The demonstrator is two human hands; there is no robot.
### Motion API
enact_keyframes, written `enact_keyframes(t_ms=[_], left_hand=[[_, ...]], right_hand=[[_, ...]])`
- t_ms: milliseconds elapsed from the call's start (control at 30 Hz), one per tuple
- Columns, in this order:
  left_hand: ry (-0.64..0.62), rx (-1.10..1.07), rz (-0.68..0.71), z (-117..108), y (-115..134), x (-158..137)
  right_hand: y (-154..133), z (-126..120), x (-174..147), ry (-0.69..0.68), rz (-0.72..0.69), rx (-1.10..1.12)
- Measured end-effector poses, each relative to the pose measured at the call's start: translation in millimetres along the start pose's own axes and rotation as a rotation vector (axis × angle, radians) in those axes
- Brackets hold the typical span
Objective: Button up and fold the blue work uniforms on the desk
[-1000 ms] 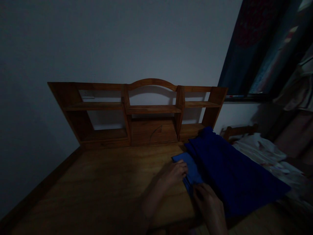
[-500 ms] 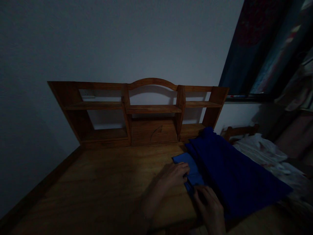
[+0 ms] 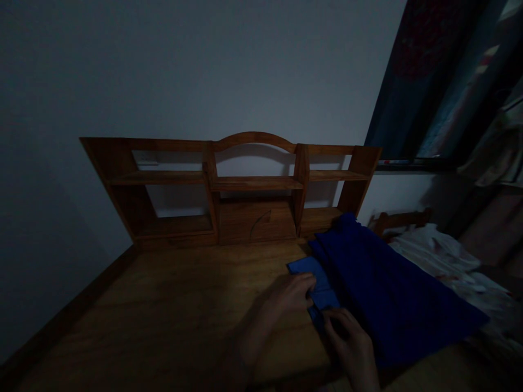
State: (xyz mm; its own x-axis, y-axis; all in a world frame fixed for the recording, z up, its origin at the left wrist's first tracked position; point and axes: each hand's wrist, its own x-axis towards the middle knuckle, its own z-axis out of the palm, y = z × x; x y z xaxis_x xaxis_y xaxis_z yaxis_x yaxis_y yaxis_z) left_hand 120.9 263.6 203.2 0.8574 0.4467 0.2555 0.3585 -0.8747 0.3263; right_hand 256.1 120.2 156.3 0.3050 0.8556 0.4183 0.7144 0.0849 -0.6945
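Observation:
A lighter blue piece of cloth (image 3: 322, 280) lies on the wooden desk, partly under a folded dark blue cloth (image 3: 379, 288). My left hand (image 3: 296, 291) is closed on the left edge of the lighter piece, fingertips curled over it. Just nearer to me, my right hand (image 3: 349, 335) pinches the same edge between thumb and forefinger. Only a small gap separates the two hands. A dark strip of the edge shows between them. Dim light hides the exact contact of the fingertips.
The wooden desk top (image 3: 183, 294) spreads to the left. A low wooden shelf unit (image 3: 257, 185) stands along its back against the wall. At the right are a wooden chair back (image 3: 402, 218), white crumpled fabric (image 3: 437, 247) and a dark window (image 3: 429, 87).
Both hands stay at the lighter blue cloth's edge with almost no movement. The whole view has shifted very slightly.

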Motion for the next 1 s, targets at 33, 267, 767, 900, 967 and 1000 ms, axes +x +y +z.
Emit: enact_keyframes(t_ms=[33,267,767,900,967,1000], left_hand=[[0.004,0.007,-0.006,0,0,0],[0.000,0.018,-0.023,-4,1,-2],[0.009,-0.402,0.057,18,-31,8],[0.002,-0.573,0.049,19,-35,9],[0.014,-0.626,0.040,21,-36,9],[0.018,-0.641,0.032,21,-37,10]], right_hand=[[-3,1,-1,-0.032,0.022,0.040],[-13,13,-11,-0.010,0.041,0.021],[5,17,-1,0.150,-0.149,-0.507],[12,13,-2,0.099,-0.115,-0.474],[15,10,-1,0.082,-0.127,-0.426],[16,9,-1,0.069,-0.138,-0.390]])
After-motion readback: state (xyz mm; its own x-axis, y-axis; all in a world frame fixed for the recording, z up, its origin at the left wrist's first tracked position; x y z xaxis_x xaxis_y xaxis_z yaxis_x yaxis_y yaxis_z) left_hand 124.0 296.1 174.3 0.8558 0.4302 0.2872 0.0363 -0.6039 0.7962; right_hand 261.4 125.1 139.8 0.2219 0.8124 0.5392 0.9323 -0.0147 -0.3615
